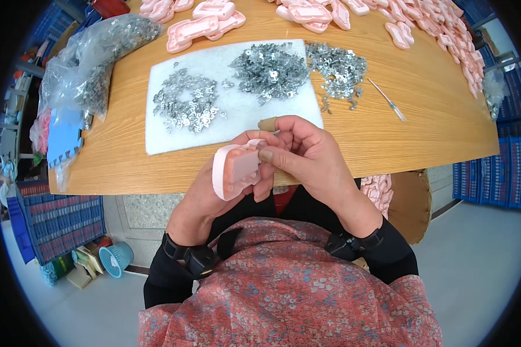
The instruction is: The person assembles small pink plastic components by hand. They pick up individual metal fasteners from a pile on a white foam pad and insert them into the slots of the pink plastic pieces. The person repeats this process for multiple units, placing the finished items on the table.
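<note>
Watching remotely, I find the desk (422, 147) open at near right, past the edge of the white mat (223, 61). Over the desk's near edge, the left hand (201, 191) curls around the pink casing (243, 166); opposite, the right hand (314, 153) bends in at the casing's right end, its grip hidden.

Your plastic casing (241, 168) is pale pink, your apron (295, 289) reddish-pink with blue-and-white flowers, the mat (246, 118) white, the metal pieces (270, 72) silver, the surface (422, 130) woodgrain tan.
</note>
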### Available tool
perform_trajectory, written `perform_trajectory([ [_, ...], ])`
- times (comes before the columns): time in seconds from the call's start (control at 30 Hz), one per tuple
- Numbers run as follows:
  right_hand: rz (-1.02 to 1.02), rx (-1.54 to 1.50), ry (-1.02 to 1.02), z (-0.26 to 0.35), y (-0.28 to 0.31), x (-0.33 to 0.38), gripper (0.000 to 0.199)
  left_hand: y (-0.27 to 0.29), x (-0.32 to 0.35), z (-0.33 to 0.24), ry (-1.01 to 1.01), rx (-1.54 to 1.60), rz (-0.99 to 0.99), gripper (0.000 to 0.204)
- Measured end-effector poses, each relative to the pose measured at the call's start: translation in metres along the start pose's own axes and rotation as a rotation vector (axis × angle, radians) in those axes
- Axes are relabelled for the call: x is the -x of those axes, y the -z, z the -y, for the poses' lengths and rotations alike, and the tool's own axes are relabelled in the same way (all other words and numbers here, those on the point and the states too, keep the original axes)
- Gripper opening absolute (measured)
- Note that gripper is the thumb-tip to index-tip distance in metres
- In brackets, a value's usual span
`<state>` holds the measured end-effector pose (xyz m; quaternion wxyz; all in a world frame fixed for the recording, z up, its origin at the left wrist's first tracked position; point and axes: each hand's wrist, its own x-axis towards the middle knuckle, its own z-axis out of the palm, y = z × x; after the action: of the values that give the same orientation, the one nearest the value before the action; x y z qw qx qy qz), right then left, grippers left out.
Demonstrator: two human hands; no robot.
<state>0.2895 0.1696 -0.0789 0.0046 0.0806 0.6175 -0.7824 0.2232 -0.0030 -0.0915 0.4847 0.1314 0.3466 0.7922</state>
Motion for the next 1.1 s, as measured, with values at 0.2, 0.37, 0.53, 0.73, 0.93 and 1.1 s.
perform_trajectory([
  [0.2, 0.029, -0.039, -0.032, -0.005, 0.004, -0.002, 0.029, 0.002, 0.001, 0.003, 0.142, 0.244, 0.011, 0.041],
  [0.37, 0.024, -0.062, 0.010, -0.004, 0.010, 0.003, 0.033, 0.007, -0.003, 0.014, 0.171, 0.560, 0.164, 0.041],
  [0.53, 0.003, 0.017, 0.091, 0.000, 0.012, 0.008, 0.036, 0.002, -0.005, 0.015, 0.186, 0.571, 0.178, 0.039],
  [0.73, 0.098, 0.002, 0.050, 0.009, 0.010, 0.016, 0.035, 0.003, 0.001, 0.019, 0.248, 0.565, 0.140, 0.044],
  [0.93, 0.074, 0.069, -0.091, 0.023, 0.025, 0.030, 0.026, -0.014, -0.005, 0.018, 0.296, 0.241, 0.108, 0.052],
  [1.1, -0.088, 0.076, -0.038, 0.022, 0.046, 0.058, 0.024, -0.029, -0.001, 0.020, 0.334, 0.016, -0.038, 0.060],
])
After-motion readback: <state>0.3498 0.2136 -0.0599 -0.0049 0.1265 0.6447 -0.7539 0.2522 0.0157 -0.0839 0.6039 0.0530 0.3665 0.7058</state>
